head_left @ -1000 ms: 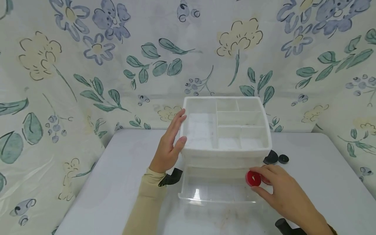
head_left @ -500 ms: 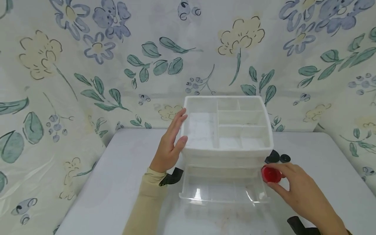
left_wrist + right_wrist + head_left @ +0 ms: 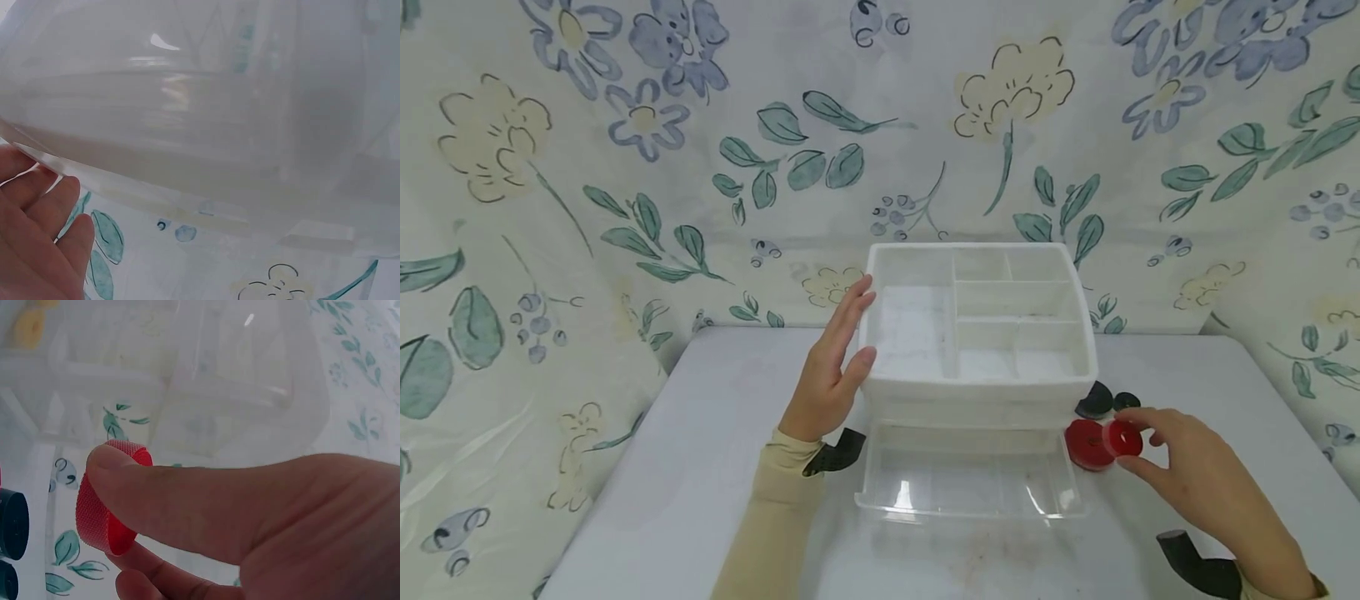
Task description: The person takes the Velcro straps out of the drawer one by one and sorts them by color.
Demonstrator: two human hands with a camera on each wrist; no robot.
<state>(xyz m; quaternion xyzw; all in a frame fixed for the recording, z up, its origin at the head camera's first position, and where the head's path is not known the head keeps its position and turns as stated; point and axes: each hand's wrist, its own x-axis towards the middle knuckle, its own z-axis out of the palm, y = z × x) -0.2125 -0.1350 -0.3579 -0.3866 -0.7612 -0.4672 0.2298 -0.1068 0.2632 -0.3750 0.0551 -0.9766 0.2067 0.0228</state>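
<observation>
My right hand (image 3: 1206, 479) pinches a small red ribbon roll (image 3: 1124, 438) between thumb and fingers, just right of the pulled-out clear drawer (image 3: 955, 504). In the right wrist view the roll (image 3: 94, 515) shows a woven outer face, partly covered by the thumb. A larger red roll (image 3: 1084, 444) lies beside the drawer, left of the small one. My left hand (image 3: 829, 383) rests against the left side of the white organizer (image 3: 977, 393), its fingers extended. The left wrist view shows these fingers (image 3: 53, 203) along the organizer's edge.
Two black round pieces (image 3: 1093, 400) lie behind the red rolls, by the organizer's right side. The organizer's top has several compartments. A white table (image 3: 715, 467) lies beneath, with a flower-patterned cloth (image 3: 820, 67) behind. A yellow thing (image 3: 29, 326) shows in the right wrist view.
My right hand has carried the small red ribbon roll rightward, from over the drawer's right end, past the larger red roll. My left hand has stayed on the organizer.
</observation>
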